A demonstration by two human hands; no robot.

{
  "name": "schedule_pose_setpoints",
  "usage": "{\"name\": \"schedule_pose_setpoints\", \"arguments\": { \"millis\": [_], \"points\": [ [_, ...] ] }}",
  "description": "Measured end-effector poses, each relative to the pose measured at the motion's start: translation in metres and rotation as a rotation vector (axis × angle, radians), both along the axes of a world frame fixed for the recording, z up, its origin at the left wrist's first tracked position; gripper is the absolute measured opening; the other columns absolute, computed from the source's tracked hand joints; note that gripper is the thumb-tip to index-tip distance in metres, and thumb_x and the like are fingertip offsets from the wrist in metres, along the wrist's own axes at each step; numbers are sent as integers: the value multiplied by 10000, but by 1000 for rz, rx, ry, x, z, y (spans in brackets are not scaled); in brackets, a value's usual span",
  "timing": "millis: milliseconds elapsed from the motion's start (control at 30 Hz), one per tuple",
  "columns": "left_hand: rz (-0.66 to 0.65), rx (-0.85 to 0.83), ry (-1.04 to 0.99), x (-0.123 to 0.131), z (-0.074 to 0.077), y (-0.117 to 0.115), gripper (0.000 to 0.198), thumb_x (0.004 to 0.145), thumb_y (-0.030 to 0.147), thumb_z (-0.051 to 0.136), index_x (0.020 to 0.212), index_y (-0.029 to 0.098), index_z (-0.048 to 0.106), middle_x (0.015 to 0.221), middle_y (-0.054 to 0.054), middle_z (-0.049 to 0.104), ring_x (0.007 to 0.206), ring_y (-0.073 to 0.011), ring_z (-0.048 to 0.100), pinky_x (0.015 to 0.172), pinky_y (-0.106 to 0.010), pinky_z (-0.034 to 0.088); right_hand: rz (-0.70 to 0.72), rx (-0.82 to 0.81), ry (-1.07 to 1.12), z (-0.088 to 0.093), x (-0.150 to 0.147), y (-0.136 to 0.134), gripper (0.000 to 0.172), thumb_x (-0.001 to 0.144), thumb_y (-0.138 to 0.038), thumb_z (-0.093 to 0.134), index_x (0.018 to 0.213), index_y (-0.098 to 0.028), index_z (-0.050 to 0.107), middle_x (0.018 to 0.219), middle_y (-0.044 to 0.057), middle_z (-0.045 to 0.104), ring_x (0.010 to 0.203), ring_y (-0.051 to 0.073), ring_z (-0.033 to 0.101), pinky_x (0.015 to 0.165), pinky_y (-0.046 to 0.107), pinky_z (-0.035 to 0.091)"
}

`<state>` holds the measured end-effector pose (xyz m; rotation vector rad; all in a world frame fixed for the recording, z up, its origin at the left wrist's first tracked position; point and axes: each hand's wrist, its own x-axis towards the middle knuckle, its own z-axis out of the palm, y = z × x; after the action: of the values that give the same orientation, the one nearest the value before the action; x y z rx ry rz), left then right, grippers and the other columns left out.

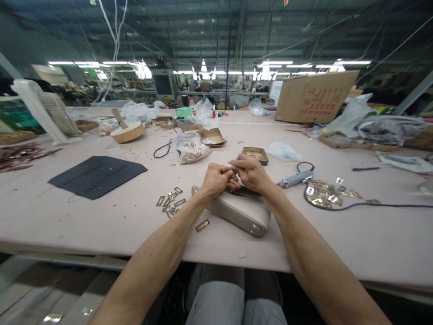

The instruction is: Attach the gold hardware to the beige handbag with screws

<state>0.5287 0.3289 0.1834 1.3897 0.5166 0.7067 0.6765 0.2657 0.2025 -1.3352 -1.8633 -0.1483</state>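
My left hand (218, 178) and my right hand (249, 172) meet above a beige handbag (240, 212) that lies on the table in front of me. Both hands are closed in a pinch around a small metal piece between the fingertips; it is too small to name. Several small gold metal plates (171, 201) lie scattered just left of the bag, and one more plate (202, 225) lies near the table's front edge.
A grey electric screwdriver (295, 179) with a black cable lies right of my hands beside more gold fittings (326, 193). A small tray of parts (256, 154) and a bag of screws (192, 153) sit behind. A black sheet (97, 175) lies left; a cardboard box (316, 96) stands far right.
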Motion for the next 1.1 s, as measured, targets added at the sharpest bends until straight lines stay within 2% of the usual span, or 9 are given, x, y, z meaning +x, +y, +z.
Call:
{"name": "schedule_pose_setpoints", "arguments": {
  "millis": [133, 233, 367, 567, 667, 767, 833, 967, 1100],
  "points": [
    [-32, -42, 14, -2, 3, 1, 197, 862, 201, 736, 750, 41, 702, 609, -118, 713, 516, -188, 714, 512, -238, 601, 31, -36, 35, 3, 4, -5, 224, 930, -160, 564, 927, -152, 788, 809, 63, 616, 731, 156, 561, 692, 296, 427],
    [-113, -78, 15, -6, 7, 5, 186, 822, 208, 779, 781, 39, 714, 657, -119, 725, 535, -182, 717, 492, -210, 581, 218, -195, 279, 4, 17, -10, 191, 921, -279, 654, 1004, -160, 778, 837, 44, 643, 682, 130, 568, 652, 276, 453],
    [-208, -106, 58, -9, 8, 11, 178, 796, 197, 802, 787, 41, 717, 662, -122, 721, 528, -164, 701, 493, -199, 571, 427, -342, 525, -2, 32, -10, 327, 865, -428, 745, 1029, -147, 771, 813, 35, 676, 607, 106, 550, 569, 252, 453],
    [-168, -110, 38, -8, 8, 10, 159, 806, 188, 782, 771, 48, 715, 680, -126, 722, 533, -159, 696, 508, -204, 576, 421, -330, 635, 0, 31, -8, 451, 799, -521, 792, 1034, -137, 761, 775, 27, 693, 591, 101, 578, 563, 245, 495],
    [-10, -108, -54, -5, 8, 9, 124, 812, 154, 754, 778, 42, 714, 679, -114, 720, 524, -144, 690, 491, -183, 561, 196, -157, 652, 15, 46, -21, 542, 798, -570, 772, 1141, -151, 736, 806, 30, 707, 607, 112, 597, 590, 266, 537],
    [168, -111, -130, -2, 7, 12, 111, 831, 132, 703, 778, 34, 712, 670, -116, 721, 538, -152, 703, 478, -172, 548, -252, 69, 497, 28, 83, -46, 440, 862, -555, 702, 1031, -154, 772, 802, 50, 713, 633, 136, 594, 645, 297, 545],
    [258, -106, -157, -1, 6, 15, 109, 832, 131, 686, 780, 38, 709, 664, -115, 722, 563, -169, 720, 493, -182, 560, -605, 112, 331, 31, 113, -66, 374, 872, -511, 687, 927, -154, 785, 795, 71, 720, 697, 182, 630, 738, 343, 547],
    [317, -119, -158, -1, 5, 20, 98, 808, 134, 693, 777, 41, 701, 656, -107, 719, 570, -181, 728, 502, -191, 573, -1179, -160, 193, 23, 159, -99, 317, 828, -458, 712, 895, -155, 778, 888, 158, 740, 918, 308, 688, 902, 451, 522],
    [299, -134, -149, -2, 5, 21, 111, 797, 154, 718, 785, 44, 702, 660, -115, 724, 552, -181, 725, 503, -194, 580, -1384, -443, 218, 10, 171, -105, 437, 797, -555, 719, 967, -153, 742, 1019, 237, 709, 1018, 373, 682, 889, 505, 540]
  ]
}}
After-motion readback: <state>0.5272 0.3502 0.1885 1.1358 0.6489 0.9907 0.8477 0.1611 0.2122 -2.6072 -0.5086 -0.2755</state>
